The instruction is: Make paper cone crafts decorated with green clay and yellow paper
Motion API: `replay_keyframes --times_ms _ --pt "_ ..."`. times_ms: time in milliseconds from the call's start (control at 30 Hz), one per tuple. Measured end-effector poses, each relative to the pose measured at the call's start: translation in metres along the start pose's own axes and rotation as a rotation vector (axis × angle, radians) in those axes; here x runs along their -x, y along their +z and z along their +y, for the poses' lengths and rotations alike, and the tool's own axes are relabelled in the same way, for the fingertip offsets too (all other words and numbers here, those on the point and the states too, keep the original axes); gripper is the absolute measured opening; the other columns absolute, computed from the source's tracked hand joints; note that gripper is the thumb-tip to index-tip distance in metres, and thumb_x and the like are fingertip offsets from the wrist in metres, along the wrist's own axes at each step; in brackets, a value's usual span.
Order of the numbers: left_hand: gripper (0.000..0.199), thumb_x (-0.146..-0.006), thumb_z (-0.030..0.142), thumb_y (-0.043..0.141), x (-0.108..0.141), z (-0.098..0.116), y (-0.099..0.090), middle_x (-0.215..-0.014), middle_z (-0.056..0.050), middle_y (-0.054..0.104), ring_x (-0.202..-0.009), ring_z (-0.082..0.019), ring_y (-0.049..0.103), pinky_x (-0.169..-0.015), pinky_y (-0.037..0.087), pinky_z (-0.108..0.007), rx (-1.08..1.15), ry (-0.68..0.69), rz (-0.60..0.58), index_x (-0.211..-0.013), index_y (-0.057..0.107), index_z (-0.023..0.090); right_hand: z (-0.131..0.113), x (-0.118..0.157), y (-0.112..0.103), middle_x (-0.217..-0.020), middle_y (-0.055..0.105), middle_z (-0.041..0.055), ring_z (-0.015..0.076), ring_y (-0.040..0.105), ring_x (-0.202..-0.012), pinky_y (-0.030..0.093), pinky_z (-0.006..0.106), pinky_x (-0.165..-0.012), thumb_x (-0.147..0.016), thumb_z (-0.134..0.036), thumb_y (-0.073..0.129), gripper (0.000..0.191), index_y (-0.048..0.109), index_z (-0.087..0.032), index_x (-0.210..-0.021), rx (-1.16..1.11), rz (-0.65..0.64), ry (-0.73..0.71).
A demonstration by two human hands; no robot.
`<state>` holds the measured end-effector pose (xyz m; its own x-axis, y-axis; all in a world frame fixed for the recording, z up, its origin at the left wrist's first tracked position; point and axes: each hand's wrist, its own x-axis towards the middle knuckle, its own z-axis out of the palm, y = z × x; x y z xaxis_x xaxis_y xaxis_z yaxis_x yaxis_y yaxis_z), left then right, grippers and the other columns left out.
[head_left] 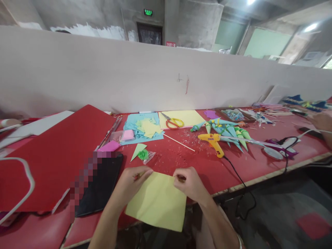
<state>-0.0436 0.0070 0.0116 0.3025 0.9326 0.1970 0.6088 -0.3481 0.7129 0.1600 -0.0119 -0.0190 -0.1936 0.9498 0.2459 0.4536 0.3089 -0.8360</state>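
Holds 1 yellow paper [158, 202] by its far side, pinched in left fingers [147, 173] and right fingers [180, 172], over the near edge of the red bench [256, 162].

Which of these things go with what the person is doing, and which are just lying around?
Probably the job:
- yellow sheet, held by left hand and right hand
- scissors
- glue gun
- paper cones

Probably just lying around:
- flat black object
- white cable
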Motion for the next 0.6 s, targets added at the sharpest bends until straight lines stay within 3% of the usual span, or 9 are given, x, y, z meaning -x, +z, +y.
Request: replay_keyframes --times_ms 100,167,233,367,467,600 --pt "0.032 -0.074 0.041 0.049 0.003 -0.008 -0.015 -0.059 0.0 0.062 -0.054 -0.013 0.051 -0.048 0.039 -0.018 0.019 -0.075 0.187 -0.062 0.062 0.015 0.012 0.0 -0.011 -0.046 0.038 -0.0066 0.0075 0.035 -0.044 0.024 0.019 -0.044 -0.061 -0.015 0.049 0.011 0.048 -0.018 -0.05 -0.114 0.107 0.042" --pt "0.032 -0.072 0.043 0.05 0.005 -0.012 -0.022 -0.058 0.0 0.063 -0.053 -0.013 0.052 -0.046 0.04 -0.018 0.021 -0.135 0.352 -0.064 0.064 0.015 0.016 -0.002 -0.015 -0.046 0.038 -0.0061 0.0083 0.035 -0.044 0.026 0.02 -0.045 -0.066 -0.019 0.048 0.014 0.047 -0.018 -0.053 -0.158 0.208 0.078" --pt "0.032 -0.071 0.043 0.051 0.006 -0.012 -0.024 -0.057 0.001 0.063 -0.051 -0.013 0.052 -0.044 0.039 -0.018 0.03 -0.15 0.428 -0.065 0.065 0.015 0.016 -0.003 -0.015 -0.048 0.042 -0.0048 0.0095 0.039 -0.045 0.03 0.02 -0.045 -0.076 -0.026 0.042 0.019 0.049 -0.018 -0.06 -0.229 0.27 0.111" --pt "0.033 -0.072 0.041 0.05 0.004 -0.003 -0.014 -0.055 0.0 0.064 -0.049 -0.013 0.053 -0.044 0.04 -0.018 0.024 -0.049 0.33 -0.059 0.065 0.014 0.005 -0.003 -0.003 -0.068 0.059 0.0006 0.0126 0.053 -0.057 0.04 0.021 -0.052 -0.079 -0.041 0.045 0.027 0.058 -0.018 -0.083 -0.594 0.175 0.147" --pt "0.034 -0.073 0.04 0.051 0.003 0.003 -0.008 -0.054 -0.001 0.065 -0.05 -0.015 0.056 -0.044 0.041 -0.019 -0.006 0.019 0.29 -0.057 0.065 0.013 0.002 0.001 0.008 -0.066 0.062 0.0005 0.0144 0.055 -0.059 0.041 0.022 -0.05 -0.07 -0.045 0.059 0.028 0.061 -0.019 -0.081 -0.705 0.076 0.2" --pt "0.035 -0.074 0.042 0.051 0.004 0.0 -0.007 -0.062 -0.003 0.07 -0.054 -0.018 0.061 -0.049 0.045 -0.021 -0.041 0.048 0.345 -0.063 0.067 0.013 0.009 0.006 0.011 -0.06 0.059 0.0016 0.0165 0.054 -0.059 0.04 0.024 -0.051 -0.079 -0.056 0.041 0.043 0.061 -0.019 -0.075 -0.707 0.257 0.246"
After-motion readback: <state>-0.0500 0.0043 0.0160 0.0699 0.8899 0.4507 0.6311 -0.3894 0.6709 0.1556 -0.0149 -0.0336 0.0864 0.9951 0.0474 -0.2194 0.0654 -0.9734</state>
